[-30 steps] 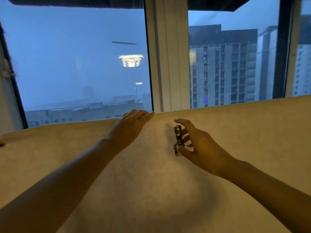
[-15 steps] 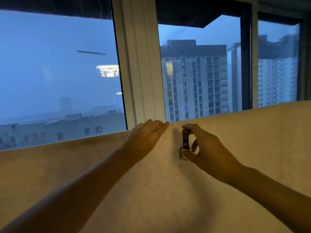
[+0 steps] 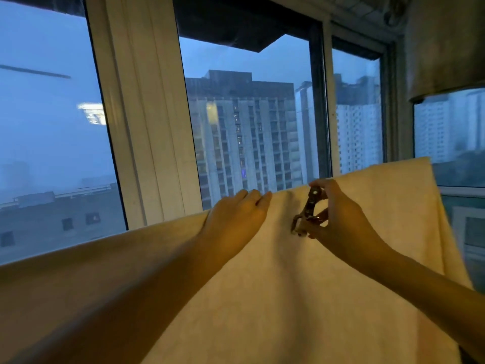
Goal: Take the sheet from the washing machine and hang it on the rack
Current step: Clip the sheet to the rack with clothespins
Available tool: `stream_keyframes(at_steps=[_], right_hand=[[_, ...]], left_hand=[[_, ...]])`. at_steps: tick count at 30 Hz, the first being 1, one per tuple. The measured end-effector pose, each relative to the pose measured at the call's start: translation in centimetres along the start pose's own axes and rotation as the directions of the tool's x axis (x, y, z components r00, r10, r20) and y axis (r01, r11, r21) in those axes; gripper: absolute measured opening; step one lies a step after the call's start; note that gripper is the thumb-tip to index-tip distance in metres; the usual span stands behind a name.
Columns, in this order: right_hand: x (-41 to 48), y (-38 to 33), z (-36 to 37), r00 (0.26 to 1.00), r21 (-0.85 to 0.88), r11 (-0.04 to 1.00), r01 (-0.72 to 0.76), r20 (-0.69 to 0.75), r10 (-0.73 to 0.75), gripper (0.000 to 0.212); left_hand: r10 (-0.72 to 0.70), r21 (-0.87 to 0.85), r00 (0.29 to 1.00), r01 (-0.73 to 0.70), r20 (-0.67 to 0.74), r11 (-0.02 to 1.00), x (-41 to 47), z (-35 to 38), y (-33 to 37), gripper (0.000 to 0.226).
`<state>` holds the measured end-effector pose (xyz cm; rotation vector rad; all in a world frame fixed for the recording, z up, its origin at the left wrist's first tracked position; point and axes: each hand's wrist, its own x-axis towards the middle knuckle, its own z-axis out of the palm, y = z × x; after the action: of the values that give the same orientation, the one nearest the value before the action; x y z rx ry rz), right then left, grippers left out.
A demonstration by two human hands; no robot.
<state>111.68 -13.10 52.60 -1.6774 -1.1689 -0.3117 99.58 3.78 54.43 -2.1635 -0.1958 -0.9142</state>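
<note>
Nearest us, both bare forearms are reaching out over the sheet [image 3: 288, 298], which is hanging across the window, folded over something its own fabric is covering. The left hand [image 3: 236, 219] is still lying flat on the top fold, fingers straight, gripping nothing. Just right of it, the right hand [image 3: 341, 219] is pinching a metal clip [image 3: 308, 208] between thumb and fingers. It has lifted the clip higher, so its top end is now meeting the fold. We cannot tell whether the clip is biting the fabric. Our view has swung right, and the sheet's right edge is now showing. Beyond, the white window post [image 3: 147, 127] is standing left of a tower block [image 3: 244, 132], and another cloth [image 3: 443, 43] is hanging far right, cut off.
</note>
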Motion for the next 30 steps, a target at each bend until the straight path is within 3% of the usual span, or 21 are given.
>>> stream_keyframes(at_steps=[6,11,18,21,25,30], right_hand=[[-0.5,3.7,-2.9,1.0,-0.12,0.993,0.012,0.015,-0.01,0.057],[0.0,7.9,-6.6,1.0,-0.198,0.98,0.023,0.016,-0.02,0.058],[2.0,13.5,-11.9,0.998,-0.148,0.988,0.054,0.039,-0.049,0.069],[2.8,15.9,-14.1,0.996,-0.141,0.987,0.078,0.055,-0.071,0.062],[3.6,18.9,-16.5,0.995,-0.123,0.989,0.085,0.057,-0.078,0.059],[4.6,21.9,-18.5,0.991,-0.159,0.981,0.107,0.092,-0.093,0.061]], left_hand=[[0.001,0.024,0.999,-0.002,0.033,1.0,4.5,1.2,3.8,0.059],[-0.035,0.099,0.996,0.027,0.079,0.995,7.9,3.2,6.0,0.064],[-0.062,0.061,0.989,0.054,0.134,0.997,12.4,5.4,9.6,0.067],[-0.089,0.047,0.98,0.082,0.178,0.996,14.4,6.1,11.0,0.067],[-0.091,0.059,0.991,0.085,0.102,0.995,16.7,7.9,12.7,0.065],[-0.127,0.036,0.975,0.122,0.185,0.992,19.9,9.1,15.3,0.064]])
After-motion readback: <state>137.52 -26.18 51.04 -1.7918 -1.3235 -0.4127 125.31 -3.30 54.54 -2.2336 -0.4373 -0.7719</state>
